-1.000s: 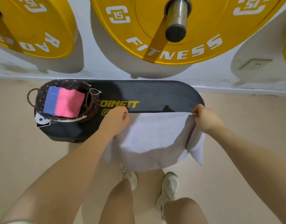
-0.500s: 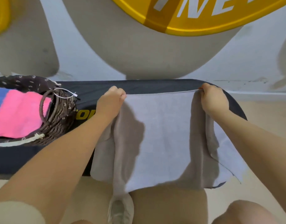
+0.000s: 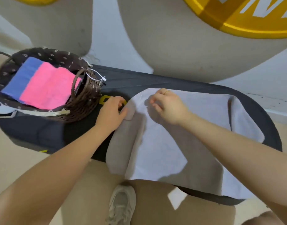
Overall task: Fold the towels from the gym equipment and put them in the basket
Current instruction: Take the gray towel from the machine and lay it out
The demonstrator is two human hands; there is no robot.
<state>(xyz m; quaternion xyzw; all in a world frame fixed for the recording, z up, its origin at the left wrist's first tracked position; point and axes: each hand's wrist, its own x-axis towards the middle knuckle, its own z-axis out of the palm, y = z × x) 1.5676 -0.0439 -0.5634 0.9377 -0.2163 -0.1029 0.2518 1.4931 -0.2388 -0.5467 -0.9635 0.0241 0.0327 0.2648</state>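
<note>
Here, a dark bench (image 3: 155,80) crosses mid-frame, a white towel (image 3: 204,111) spread over its right half and hanging off the near edge. At upper left, a wicker basket (image 3: 84,101) holds a pink towel (image 3: 47,88) and a blue towel (image 3: 22,78). The left hand (image 3: 110,112) pinches the white towel's left edge; the right hand (image 3: 168,106) hovers above it, fingers loosely curled, holding nothing.

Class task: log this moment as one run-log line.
left hand grips white towel corner | right hand over towel, grip unclear | towel on dark padded bench | pink and blue towels in wicker basket

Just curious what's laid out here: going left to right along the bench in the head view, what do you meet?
Wicker basket holding a blue and pink towel → left hand → right hand → white towel.
</note>
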